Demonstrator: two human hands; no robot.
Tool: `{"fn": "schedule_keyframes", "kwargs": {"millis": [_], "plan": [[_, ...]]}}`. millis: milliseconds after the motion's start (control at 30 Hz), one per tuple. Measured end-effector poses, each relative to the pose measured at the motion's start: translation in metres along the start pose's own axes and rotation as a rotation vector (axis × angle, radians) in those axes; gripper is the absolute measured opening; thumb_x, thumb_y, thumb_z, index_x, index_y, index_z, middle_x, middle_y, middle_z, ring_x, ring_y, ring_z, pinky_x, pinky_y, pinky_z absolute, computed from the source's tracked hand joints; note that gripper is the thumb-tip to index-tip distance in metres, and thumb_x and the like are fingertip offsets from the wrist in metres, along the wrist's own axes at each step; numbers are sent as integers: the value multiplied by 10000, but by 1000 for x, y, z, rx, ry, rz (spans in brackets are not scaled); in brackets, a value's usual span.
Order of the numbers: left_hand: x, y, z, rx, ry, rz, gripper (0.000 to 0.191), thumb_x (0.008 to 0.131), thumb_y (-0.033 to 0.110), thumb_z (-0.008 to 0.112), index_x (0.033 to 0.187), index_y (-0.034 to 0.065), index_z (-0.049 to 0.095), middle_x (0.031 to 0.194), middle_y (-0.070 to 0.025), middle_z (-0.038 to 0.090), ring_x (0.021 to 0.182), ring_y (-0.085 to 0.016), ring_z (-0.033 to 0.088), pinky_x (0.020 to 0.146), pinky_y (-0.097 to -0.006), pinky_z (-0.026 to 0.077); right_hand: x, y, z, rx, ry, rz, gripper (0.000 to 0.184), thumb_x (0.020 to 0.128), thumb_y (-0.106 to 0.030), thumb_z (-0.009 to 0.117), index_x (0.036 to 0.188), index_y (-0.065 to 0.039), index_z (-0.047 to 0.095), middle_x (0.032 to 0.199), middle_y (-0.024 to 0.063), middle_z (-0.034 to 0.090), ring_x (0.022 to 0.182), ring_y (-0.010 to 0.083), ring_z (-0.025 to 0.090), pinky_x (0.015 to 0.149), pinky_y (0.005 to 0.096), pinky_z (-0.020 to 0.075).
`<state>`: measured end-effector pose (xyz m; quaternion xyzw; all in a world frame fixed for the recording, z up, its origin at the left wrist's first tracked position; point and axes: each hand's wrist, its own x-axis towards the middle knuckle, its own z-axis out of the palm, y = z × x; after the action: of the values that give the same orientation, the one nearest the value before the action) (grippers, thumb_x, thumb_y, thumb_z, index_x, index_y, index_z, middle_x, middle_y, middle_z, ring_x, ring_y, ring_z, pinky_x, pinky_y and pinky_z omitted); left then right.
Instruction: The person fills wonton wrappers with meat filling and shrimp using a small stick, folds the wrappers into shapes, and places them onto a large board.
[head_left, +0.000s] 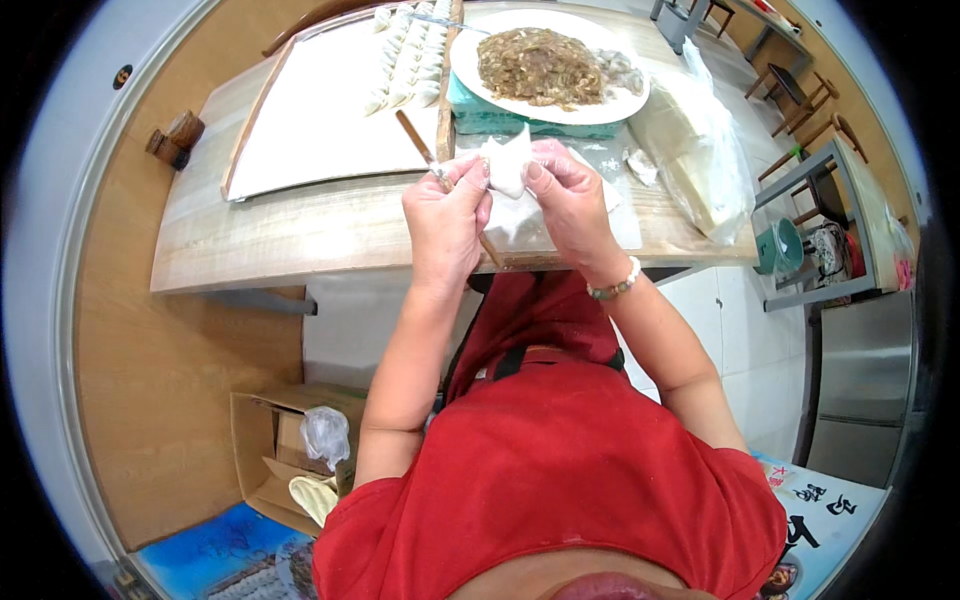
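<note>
Between my two hands is a folded white dough wrapper (509, 166), pinched at both sides; any filling is hidden. My left hand (450, 210) grips its left edge and also holds a thin wooden stick (414, 136), which slants through the fingers. The thumb and fingers of my right hand (571, 199) pinch the right edge. Just beyond the hands, a white oval plate (551, 112) carries a mound of brown minced filling (536, 66) and some greyish shrimp-like pieces (619, 69). Rows of shaped dumplings (409, 60) lie on a white board with a wooden rim (322, 120) at the left.
The plate rests on a green box (487, 118). A clear plastic bag of pale wrappers or dough (697, 154) lies right of it on the wooden table (300, 225). Below the table at the left stands an open cardboard box (270, 457). Chairs and another table are at the right.
</note>
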<state>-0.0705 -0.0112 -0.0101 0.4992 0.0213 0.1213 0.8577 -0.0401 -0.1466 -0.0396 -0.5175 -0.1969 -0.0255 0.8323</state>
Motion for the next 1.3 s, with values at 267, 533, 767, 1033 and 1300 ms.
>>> {"fn": "schedule_keyframes", "kwargs": {"millis": [267, 533, 767, 1033, 1300], "plan": [[0, 9, -23, -58, -170, -197, 173, 921, 84, 622, 988, -71, 663, 748, -51, 615, 507, -72, 458, 418, -194, 305, 32, -15, 21, 168, 13, 557, 170, 922, -203, 719, 905, -63, 623, 794, 0, 615, 640, 53, 524, 540, 203, 375], [44, 32, -46, -6, 44, -317, 115, 893, 59, 661, 956, -23, 614, 740, -104, 623, 440, -92, 460, 325, -201, 278, 43, -3, 31, -103, -95, 408, 206, 964, -212, 642, 1042, -30, 586, 835, -7, 587, 671, 49, 482, 580, 213, 401], [223, 103, -108, 1314, 193, 303, 195, 804, 122, 776, 733, -43, 699, 675, -121, 683, 619, -196, 642, 580, -354, 493, -9, -29, -41, -643, -149, 183, 140, 925, -32, 658, 1055, 0, 619, 893, 30, 584, 730, 68, 551, 620, 225, 453], [441, 25, -147, 848, 365, 26, 182, 779, -35, 745, 648, -93, 634, 639, -158, 642, 442, -179, 512, 395, -352, 355, -60, -19, -100, -717, 365, 89, 136, 911, 43, 597, 1031, -17, 576, 946, 41, 531, 708, 83, 479, 599, 227, 403], [469, -7, -118, 1216, 463, 6, 114, 741, 27, 732, 807, -54, 684, 797, -185, 705, 636, -258, 668, 596, -403, 536, -51, -27, -90, -695, 418, 171, 75, 941, 18, 571, 1007, -18, 569, 952, 40, 528, 716, 74, 473, 612, 210, 400]]}}
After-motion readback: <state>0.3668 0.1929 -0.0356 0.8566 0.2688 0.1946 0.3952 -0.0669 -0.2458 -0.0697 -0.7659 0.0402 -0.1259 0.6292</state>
